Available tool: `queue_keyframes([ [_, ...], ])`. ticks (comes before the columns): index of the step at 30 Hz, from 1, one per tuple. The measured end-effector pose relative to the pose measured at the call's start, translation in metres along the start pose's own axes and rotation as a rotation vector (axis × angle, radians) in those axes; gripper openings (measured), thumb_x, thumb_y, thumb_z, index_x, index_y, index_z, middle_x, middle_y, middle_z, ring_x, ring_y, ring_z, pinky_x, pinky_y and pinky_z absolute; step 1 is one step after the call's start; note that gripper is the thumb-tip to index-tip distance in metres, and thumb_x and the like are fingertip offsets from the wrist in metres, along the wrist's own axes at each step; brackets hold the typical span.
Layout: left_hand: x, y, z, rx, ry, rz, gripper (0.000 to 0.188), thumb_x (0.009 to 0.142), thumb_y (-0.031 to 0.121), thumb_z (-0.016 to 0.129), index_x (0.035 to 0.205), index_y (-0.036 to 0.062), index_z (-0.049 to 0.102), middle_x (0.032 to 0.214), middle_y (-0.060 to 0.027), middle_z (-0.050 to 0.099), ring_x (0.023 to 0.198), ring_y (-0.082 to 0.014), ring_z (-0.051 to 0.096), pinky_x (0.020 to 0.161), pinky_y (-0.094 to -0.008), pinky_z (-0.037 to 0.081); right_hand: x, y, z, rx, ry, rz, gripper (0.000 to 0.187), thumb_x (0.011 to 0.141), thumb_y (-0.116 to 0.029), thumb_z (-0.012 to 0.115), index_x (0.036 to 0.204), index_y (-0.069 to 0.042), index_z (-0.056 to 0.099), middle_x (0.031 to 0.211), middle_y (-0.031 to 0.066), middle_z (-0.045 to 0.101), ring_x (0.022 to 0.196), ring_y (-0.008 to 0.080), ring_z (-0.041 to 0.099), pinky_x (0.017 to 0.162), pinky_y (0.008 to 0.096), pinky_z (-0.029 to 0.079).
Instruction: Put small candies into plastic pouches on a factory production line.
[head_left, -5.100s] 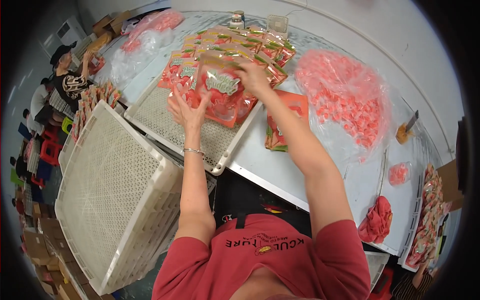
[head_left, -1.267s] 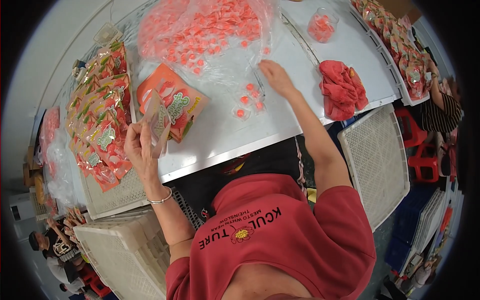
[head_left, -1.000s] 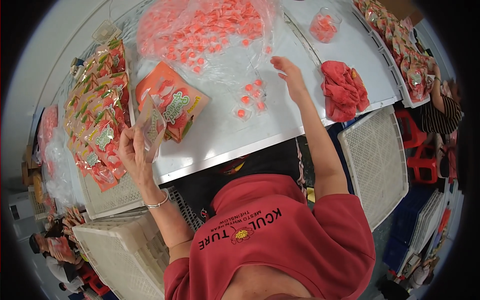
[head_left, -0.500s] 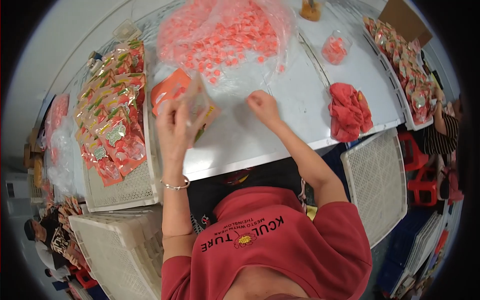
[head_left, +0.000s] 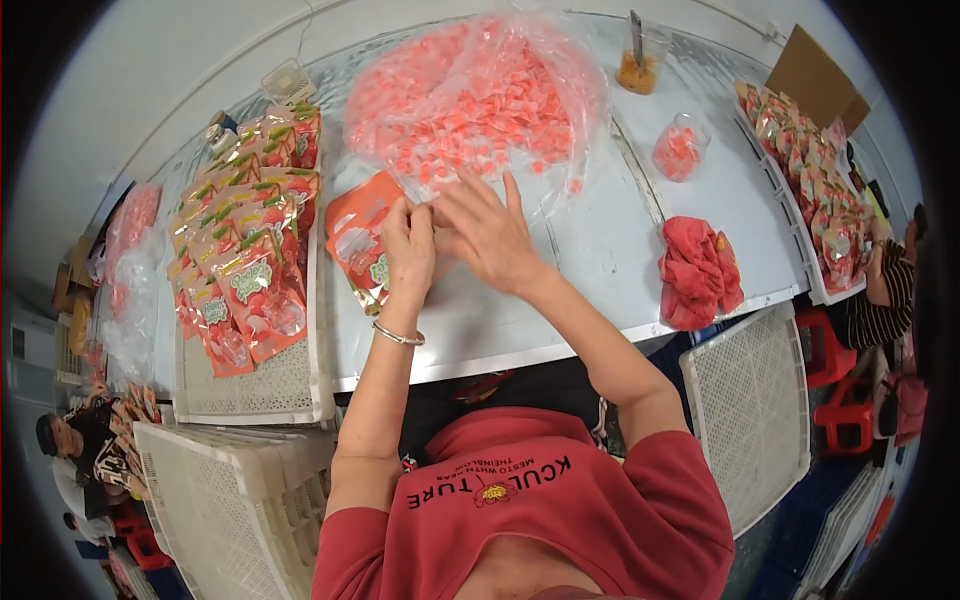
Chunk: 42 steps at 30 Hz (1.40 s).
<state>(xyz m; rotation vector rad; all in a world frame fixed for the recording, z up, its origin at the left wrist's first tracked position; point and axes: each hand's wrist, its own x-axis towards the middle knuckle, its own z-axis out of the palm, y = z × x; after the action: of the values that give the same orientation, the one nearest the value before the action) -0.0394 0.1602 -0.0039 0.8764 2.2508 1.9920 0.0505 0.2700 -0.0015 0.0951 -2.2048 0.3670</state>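
My left hand is closed in a pinch at the top edge of a snack pouch, which is mostly hidden behind my hands and blurred. Just to its right, my right hand has its fingers stretched out and spread, close to the left fingertips. Several flat red-orange pouches lie on the table under and left of my left hand. Beyond both hands spreads a large clear plastic bag full of small pink-red wrapped pieces.
Filled pouches overlap in rows on a white crate at left. At right are a plastic cup of pink pieces, a red cloth and another pouch tray. A jar stands far back. Stacked crates flank me; people sit nearby.
My right hand has moved left to meet my left hand, and its closed fingers have spread. My left hand has shifted right with the pouch. The whole view has tilted slightly.
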Motion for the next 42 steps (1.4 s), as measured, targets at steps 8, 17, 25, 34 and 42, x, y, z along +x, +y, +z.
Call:
queue_keyframes([
  [8,-0.039,0.033,0.008,0.08,-0.113,0.044,0.02,0.088,0.008,0.049,0.069,0.002,0.045,0.062,0.0018,0.045,0.058,-0.0052,0.04,0.051,-0.0238,0.035,-0.009,-0.001,-0.036,0.132,-0.71,0.039,0.06,0.065,-0.046,0.072,0.108,-0.007,0.057,0.113,0.0085,0.056,0.112,0.0268,0.047,0.094,0.0488,0.029],
  [17,-0.033,0.033,-0.023,0.097,-0.02,0.084,0.016,0.081,0.002,0.05,0.066,-0.0016,0.045,0.07,-0.0079,0.062,0.055,-0.0067,0.047,0.048,-0.0253,0.038,0.022,-0.02,-0.037,0.113,-1.059,-0.184,0.044,0.07,-0.036,0.073,0.099,-0.005,0.063,0.104,0.0083,0.061,0.106,0.0255,0.054,0.092,0.0462,0.037],
  [25,-0.034,0.046,-0.119,-0.483,0.31,-0.087,0.017,0.082,0.007,0.051,0.065,0.0046,0.047,0.073,-0.0046,0.058,0.067,-0.009,0.051,0.063,-0.0219,0.041,0.093,0.109,0.061,0.625,-0.518,0.689,0.044,0.087,-0.039,0.055,0.116,-0.006,0.058,0.112,0.0097,0.061,0.109,0.0237,0.054,0.095,0.0354,0.041],
  [34,-0.047,0.042,-0.122,-0.383,0.146,-0.166,0.017,0.081,0.01,0.051,0.066,0.006,0.045,0.072,-0.002,0.055,0.065,-0.0067,0.045,0.062,-0.0199,0.037,-0.034,0.104,0.166,-0.194,-0.483,0.287,0.046,0.08,-0.039,0.061,0.121,-0.022,0.051,0.133,0.0118,0.04,0.126,0.0404,0.028,0.09,0.0616,0.027],
  [42,-0.051,0.039,-0.106,-0.338,0.028,-0.124,0.017,0.082,0.009,0.05,0.067,0.0057,0.046,0.075,-0.0025,0.056,0.066,-0.0061,0.044,0.064,-0.0198,0.035,-0.106,0.065,0.039,-0.234,-0.538,0.228,0.05,0.08,-0.038,0.062,0.125,-0.023,0.047,0.133,0.0083,0.04,0.127,0.0367,0.029,0.092,0.0624,0.024],
])
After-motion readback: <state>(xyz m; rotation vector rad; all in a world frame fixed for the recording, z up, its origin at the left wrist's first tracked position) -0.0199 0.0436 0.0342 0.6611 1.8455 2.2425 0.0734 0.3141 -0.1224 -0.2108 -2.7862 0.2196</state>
